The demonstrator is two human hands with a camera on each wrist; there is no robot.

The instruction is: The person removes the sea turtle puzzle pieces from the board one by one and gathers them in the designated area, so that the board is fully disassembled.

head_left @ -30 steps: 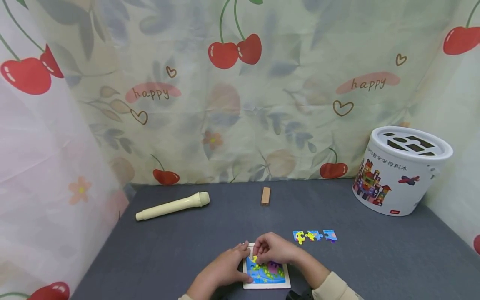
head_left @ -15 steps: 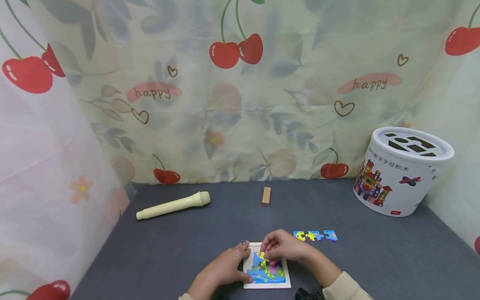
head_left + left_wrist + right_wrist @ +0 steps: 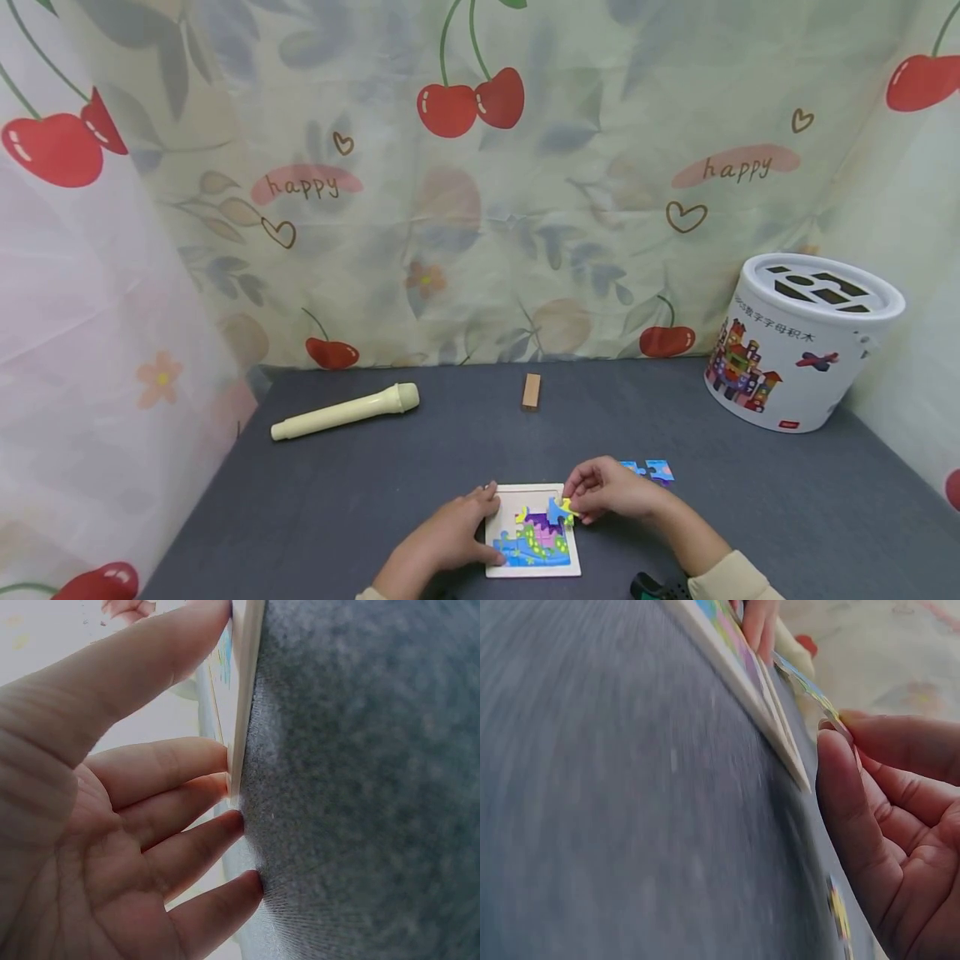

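In the head view, my left hand (image 3: 457, 529) rests at the left side of a wooden-framed jigsaw puzzle tray (image 3: 510, 496). Its thumb lies over the tray's edge in the left wrist view, and the fairly straight fingers touch the outer side and the dark tabletop. My right hand (image 3: 611, 490) pinches a blue and yellow puzzle piece (image 3: 557, 510) between thumb and forefinger, over the tray's upper right corner. The right wrist view shows this puzzle piece (image 3: 806, 684) tilted and raised. Joined pieces in blue, green and purple fill the tray's lower part; its upper left shows bare wood.
More puzzle pieces (image 3: 658, 470) lie right of the tray, partly hidden by my right hand. Farther back are a cream toy microphone (image 3: 345, 413) and a small wooden block (image 3: 531, 392). A white lidded bucket (image 3: 798, 350) stands at the back right, before a cherry-print curtain (image 3: 510, 250).
My right hand has moved right across the tray, taking the blue and yellow puzzle piece off the upper left and baring the wood there. My left hand has stayed put.
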